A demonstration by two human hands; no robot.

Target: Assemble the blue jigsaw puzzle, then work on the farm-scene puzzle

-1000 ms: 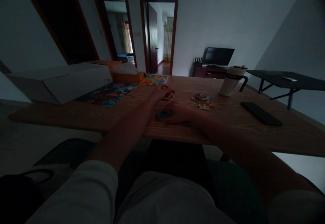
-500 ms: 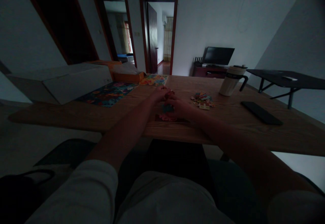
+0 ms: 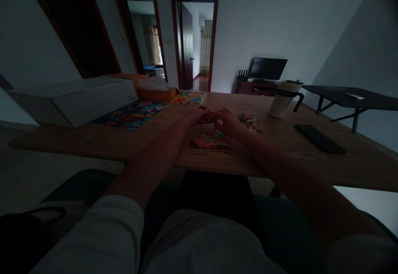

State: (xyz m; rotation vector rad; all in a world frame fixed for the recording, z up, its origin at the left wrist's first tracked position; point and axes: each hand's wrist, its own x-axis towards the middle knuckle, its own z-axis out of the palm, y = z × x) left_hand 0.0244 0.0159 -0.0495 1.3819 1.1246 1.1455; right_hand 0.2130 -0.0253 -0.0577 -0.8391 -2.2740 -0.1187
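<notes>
Though dim light blurs it, a small jigsaw piece (image 3: 209,118) shows between the left hand (image 3: 195,115) and right hand (image 3: 229,123), held close together above the table (image 3: 295,162); which hand grips it is unclear.

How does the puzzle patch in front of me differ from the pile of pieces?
The puzzle patch lies flat and wider, dark with pink pieces; the pile of pieces is smaller and heaped. The patch sits nearer the edge of the wooden table. Both are colorful and lie on it.
</notes>
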